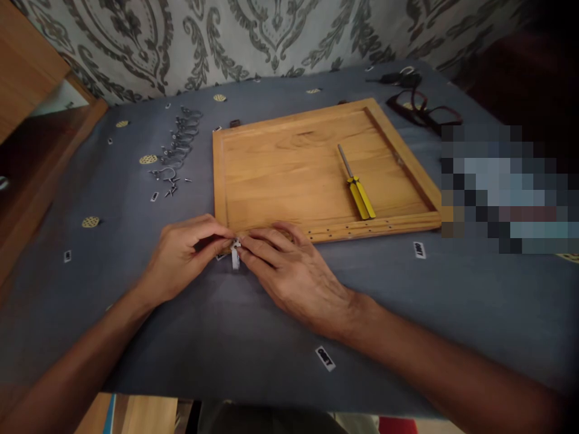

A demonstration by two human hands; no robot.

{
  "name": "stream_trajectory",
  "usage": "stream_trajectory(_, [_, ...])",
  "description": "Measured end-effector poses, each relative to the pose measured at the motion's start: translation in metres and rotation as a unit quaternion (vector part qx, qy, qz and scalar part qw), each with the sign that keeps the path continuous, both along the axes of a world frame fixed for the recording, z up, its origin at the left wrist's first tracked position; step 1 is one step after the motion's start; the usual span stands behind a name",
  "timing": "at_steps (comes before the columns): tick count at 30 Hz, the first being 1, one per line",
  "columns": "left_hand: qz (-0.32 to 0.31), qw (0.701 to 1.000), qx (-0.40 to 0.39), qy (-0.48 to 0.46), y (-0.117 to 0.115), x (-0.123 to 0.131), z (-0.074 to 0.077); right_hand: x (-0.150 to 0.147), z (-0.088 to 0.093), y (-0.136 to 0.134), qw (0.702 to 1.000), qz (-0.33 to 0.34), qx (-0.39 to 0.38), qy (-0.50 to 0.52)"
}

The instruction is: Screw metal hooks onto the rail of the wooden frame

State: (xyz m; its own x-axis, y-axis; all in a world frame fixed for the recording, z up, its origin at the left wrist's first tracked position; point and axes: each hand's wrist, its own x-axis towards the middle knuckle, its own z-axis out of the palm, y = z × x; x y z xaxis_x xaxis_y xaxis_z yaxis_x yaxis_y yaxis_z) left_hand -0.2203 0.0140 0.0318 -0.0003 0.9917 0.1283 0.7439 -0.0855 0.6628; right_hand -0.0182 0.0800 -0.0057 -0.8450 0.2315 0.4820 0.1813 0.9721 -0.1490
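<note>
A wooden panel with a raised frame (pixel 280 169) lies on the blue cloth. At its near left corner sits a small metal hook (pixel 236 258), its curved strip hanging past the frame's edge. My right hand (pixel 289 271) rests along the near rail, its fingertips gripping the hook from the right. From the left, my left hand (pixel 190 253) meets it with thumb and forefinger pinched at the hook's top; whatever is between these fingertips is too small to make out. A row of small dark holes (pixel 348 230) runs along the near rail. On the panel lies a yellow-handled screwdriver (pixel 359 196).
Left of the panel, several metal hooks (pixel 181 141) lie in a row, with loose screws (pixel 170 190) below them. Glasses (pixel 425 111) and keys (pixel 400 77) are at the back right. A wooden cabinet (pixel 40 120) stands at left; a patterned curtain (pixel 271 36) hangs behind.
</note>
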Motion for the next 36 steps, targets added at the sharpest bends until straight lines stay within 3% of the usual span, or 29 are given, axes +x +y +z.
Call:
stream_trajectory(10, [0.031,0.999,-0.01,-0.019,-0.0017,0.0016,0.0005,-0.0008,0.0,-0.0003,1.0,0.001,-0.009,0.005])
stream_trajectory(26, [-0.006,1.0,0.016,0.007,0.0003,0.0049,-0.0046,-0.0007,0.0001,-0.0003,1.0,-0.001,-0.01,0.005])
stream_trajectory(36, [-0.001,1.0,-0.004,0.02,-0.0044,-0.003,0.0003,-0.0007,0.0008,0.0,1.0,0.006,-0.019,0.008])
